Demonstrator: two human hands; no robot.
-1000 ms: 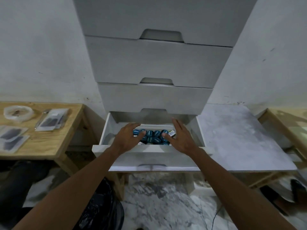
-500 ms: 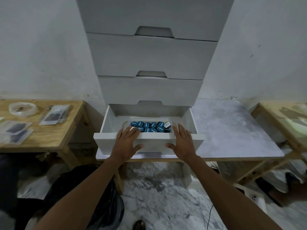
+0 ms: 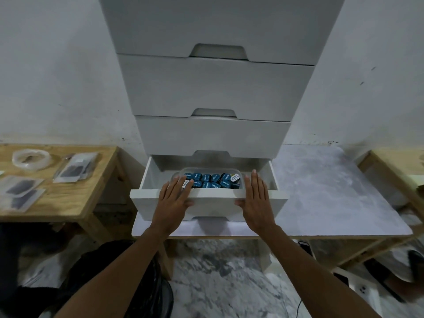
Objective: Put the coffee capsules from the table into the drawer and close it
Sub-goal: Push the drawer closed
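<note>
The bottom white drawer (image 3: 213, 204) of a tall white drawer unit (image 3: 215, 88) stands pulled out. Inside it sits a clear plastic tub (image 3: 241, 174) filled with several blue coffee capsules (image 3: 210, 180). My left hand (image 3: 173, 200) lies flat against the drawer front, its straight fingers reaching over the top edge in front of the leftmost capsules. My right hand (image 3: 257, 200) presses flat on the drawer front at the right, fingers straight and pointing up. Neither hand holds anything.
The drawer unit stands on a marbled grey table (image 3: 332, 191). A wooden table (image 3: 75, 198) at the left carries a tape roll (image 3: 31, 158) and plastic packets (image 3: 75, 167). Another wooden table (image 3: 394, 161) is at the far right. A black bag (image 3: 128, 283) lies on the floor.
Both hands came out of the drawer, away from the capsule tub, and now lie flat on the drawer front. The drawer shows less of its inside than a second ago.
</note>
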